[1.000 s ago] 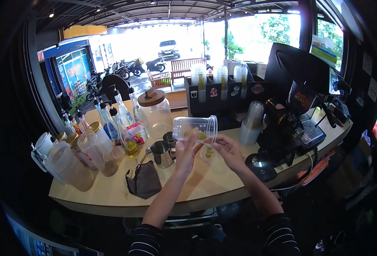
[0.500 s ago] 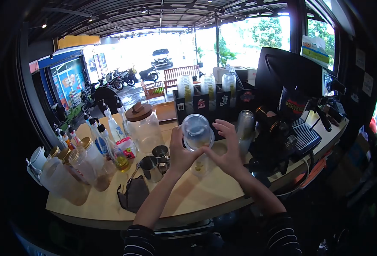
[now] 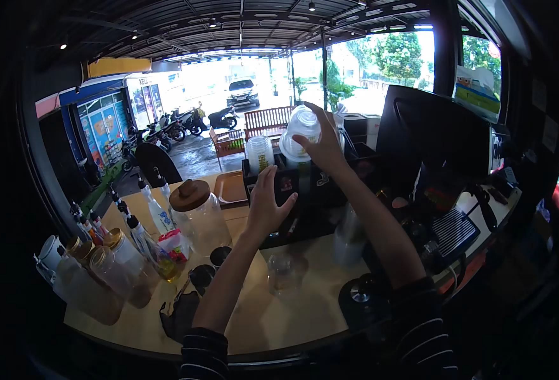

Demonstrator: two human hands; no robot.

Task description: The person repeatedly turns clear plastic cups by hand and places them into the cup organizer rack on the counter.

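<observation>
My right hand [image 3: 322,140] is wrapped round a clear plastic cup [image 3: 304,125], holding it upside down at the black cup organizer [image 3: 355,170]. Below and to the left, my left hand [image 3: 268,204] has its fingers apart and holds nothing. It is in front of a stack of clear cups [image 3: 260,154] in the organizer's left part. Another clear cup [image 3: 284,276] stands on the wooden counter [image 3: 260,320] below my hands. The middle and right cup stacks are mostly hidden behind my right hand and its cup.
On the left stand a wood-lidded jar [image 3: 201,218], pump bottles [image 3: 158,210], a pink packet [image 3: 173,244] and plastic jugs [image 3: 92,288]. Metal pitchers [image 3: 201,277] and a dark cloth [image 3: 178,315] lie nearby. An espresso machine [image 3: 441,221] is at the right. A brown tray [image 3: 230,188] sits behind.
My right hand has lifted the cup up and away to the organizer. My left hand has let go of it and opened. The view has shifted, and the lower cup stays on the counter.
</observation>
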